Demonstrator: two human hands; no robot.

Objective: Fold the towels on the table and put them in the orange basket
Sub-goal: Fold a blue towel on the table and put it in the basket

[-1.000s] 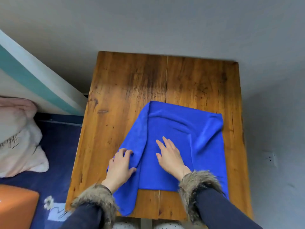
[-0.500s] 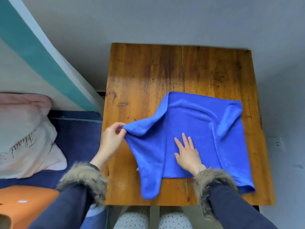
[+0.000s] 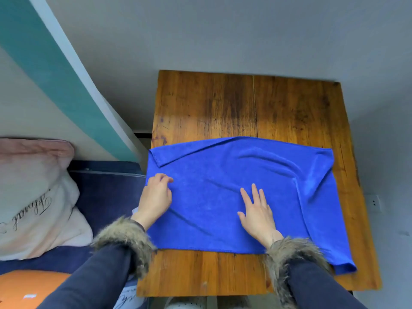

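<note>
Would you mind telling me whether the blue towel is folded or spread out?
Spread out: the blue towel lies open on the table, only its far-left corner turned over.

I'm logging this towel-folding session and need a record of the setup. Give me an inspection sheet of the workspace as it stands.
Surface: wooden table, worn, dark stains, far half bare.
Job's things: blue towel spread flat on the near half, far-left corner turned over, near-right corner hanging off the edge; orange basket at lower left, only partly in view.
Clutter: nothing seen on the table.
Grips: left hand on the towel's left edge, fingers curled; right hand flat on the towel, fingers straight.
Cables: nothing seen.
Surroundings: grey wall, teal stripe, pink pillow on dark bedding at left.
</note>
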